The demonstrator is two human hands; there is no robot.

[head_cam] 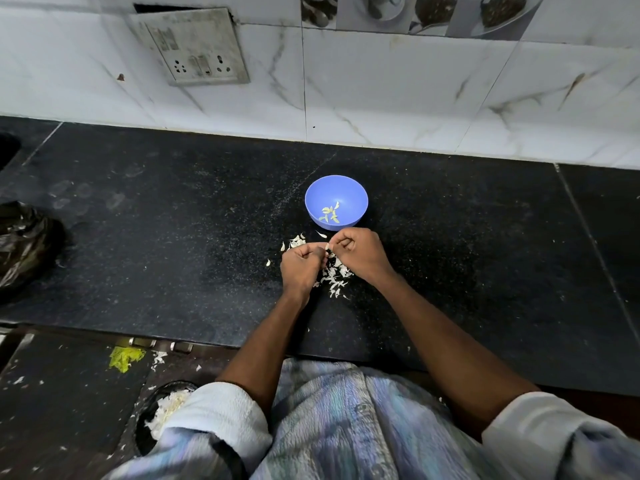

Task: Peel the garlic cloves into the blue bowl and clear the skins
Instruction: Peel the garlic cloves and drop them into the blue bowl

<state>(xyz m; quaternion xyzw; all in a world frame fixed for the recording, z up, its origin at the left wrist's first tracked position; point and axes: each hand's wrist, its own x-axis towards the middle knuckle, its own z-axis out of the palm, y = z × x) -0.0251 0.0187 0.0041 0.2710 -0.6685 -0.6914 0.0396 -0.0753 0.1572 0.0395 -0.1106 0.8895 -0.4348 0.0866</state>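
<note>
Both hands (325, 258) pinch garlic (327, 244) — no legible writing.

Table (173, 237): black speckled stone slab, dusty, running along a white tiled wall.
Blue bowl (336, 202): stands on the table just beyond the right hand (360, 254), a few peeled cloves inside.
Garlic skins (334, 277): white flakes scattered on the table under and between both hands; more just beyond the left hand (301, 266).
Black bag (24, 244): crumpled, far to the left of the left hand.
</note>
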